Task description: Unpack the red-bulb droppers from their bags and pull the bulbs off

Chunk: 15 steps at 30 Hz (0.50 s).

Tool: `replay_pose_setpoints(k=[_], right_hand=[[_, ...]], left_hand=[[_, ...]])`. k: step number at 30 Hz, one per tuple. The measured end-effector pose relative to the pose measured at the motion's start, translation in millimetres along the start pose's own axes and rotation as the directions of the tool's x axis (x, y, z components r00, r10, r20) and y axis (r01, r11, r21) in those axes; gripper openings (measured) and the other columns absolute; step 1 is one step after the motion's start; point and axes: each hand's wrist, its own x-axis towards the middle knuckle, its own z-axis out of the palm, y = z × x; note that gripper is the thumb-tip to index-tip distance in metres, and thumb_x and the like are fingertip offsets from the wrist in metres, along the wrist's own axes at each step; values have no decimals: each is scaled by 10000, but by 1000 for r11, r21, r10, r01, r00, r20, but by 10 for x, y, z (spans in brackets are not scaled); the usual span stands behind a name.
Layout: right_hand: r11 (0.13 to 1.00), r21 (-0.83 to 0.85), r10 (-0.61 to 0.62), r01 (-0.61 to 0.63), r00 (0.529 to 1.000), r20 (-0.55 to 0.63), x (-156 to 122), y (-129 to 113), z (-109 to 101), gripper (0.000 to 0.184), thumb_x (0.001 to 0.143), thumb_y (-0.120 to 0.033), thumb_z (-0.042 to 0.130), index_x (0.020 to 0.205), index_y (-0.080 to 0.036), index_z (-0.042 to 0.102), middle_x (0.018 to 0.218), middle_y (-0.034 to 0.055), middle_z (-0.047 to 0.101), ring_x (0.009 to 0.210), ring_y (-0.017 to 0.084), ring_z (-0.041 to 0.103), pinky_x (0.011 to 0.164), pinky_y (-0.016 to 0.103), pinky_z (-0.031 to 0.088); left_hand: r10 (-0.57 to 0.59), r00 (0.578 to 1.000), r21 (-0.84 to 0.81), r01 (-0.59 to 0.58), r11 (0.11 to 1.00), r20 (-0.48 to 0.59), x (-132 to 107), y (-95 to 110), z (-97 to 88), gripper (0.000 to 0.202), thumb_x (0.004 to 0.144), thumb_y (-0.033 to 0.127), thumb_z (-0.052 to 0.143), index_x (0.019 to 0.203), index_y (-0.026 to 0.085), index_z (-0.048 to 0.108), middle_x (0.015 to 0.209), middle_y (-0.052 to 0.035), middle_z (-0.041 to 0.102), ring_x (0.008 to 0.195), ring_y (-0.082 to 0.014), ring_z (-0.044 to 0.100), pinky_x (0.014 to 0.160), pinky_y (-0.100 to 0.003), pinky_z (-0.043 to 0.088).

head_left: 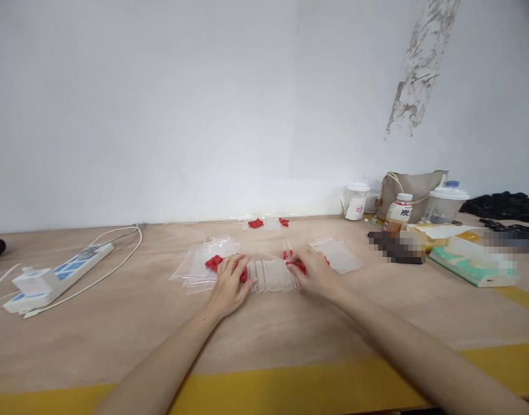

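A row of clear plastic tubes (273, 275) lies side by side on the wooden table (117, 328). My left hand (230, 285) rests palm down at the row's left end, fingers spread over red caps (213, 263). My right hand (313, 271) lies at the row's right end, fingers stretched over more red caps. Neither hand is seen gripping anything. Clear plastic bags (195, 266) lie to the left of the tubes and another bag (337, 255) to the right.
A white power strip (57, 276) with cables sits at the left. More red caps (256, 223) lie by the wall. Cups (356, 200), a bottle (399, 212), a beige bag (414, 193) and a green box (472, 266) stand at the right. A yellow stripe (264, 392) marks the near edge.
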Motion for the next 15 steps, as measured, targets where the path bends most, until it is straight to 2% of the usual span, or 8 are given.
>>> replay_pose_setpoints(k=[3, 6, 10, 13, 15], right_hand=[[985, -84, -154, 150, 987, -43, -248, -98, 147, 110, 816, -263, 459, 787, -191, 538, 794, 26, 613, 784, 166, 494, 742, 317, 282], [961, -129, -248, 243, 968, -27, -336, -126, 234, 123, 826, -257, 459, 769, -183, 539, 769, 31, 606, 765, 168, 468, 740, 325, 258], [952, -121, -290, 283, 956, -49, -328, -122, 273, 147, 842, -267, 446, 806, -179, 558, 767, 34, 608, 751, 162, 459, 738, 320, 247], [952, -133, -286, 275, 956, -73, -329, -114, 272, 163, 840, -285, 460, 894, -184, 575, 770, 40, 614, 750, 165, 461, 736, 323, 237], [949, -154, -289, 277, 955, -64, -337, -109, 261, 157, 837, -282, 465, 837, -193, 594, 736, 35, 607, 736, 161, 454, 735, 327, 226]], left_hand=[[81, 997, 34, -81, 996, 1, -14, 106, 29, 461, 820, 318, 472, 1263, 230, 380, 1166, -92, 484, 1074, -239, 406, 891, -400, 313], [164, 986, 77, -164, 984, -1, -27, 158, 72, 307, 827, 286, 471, 1128, 251, 522, 1009, -62, 577, 966, -211, 469, 858, -392, 314], [245, 968, 94, -249, 964, 54, -29, 173, 117, 191, 838, 250, 460, 956, 270, 609, 761, -16, 614, 763, -162, 499, 819, -380, 311], [220, 972, 109, -228, 968, 81, -26, 187, 115, 185, 844, 240, 442, 888, 247, 622, 688, -12, 606, 705, -157, 486, 791, -379, 309], [201, 976, 111, -210, 971, 85, -29, 196, 102, 189, 844, 234, 437, 833, 231, 626, 655, -10, 600, 679, -154, 477, 773, -377, 306]])
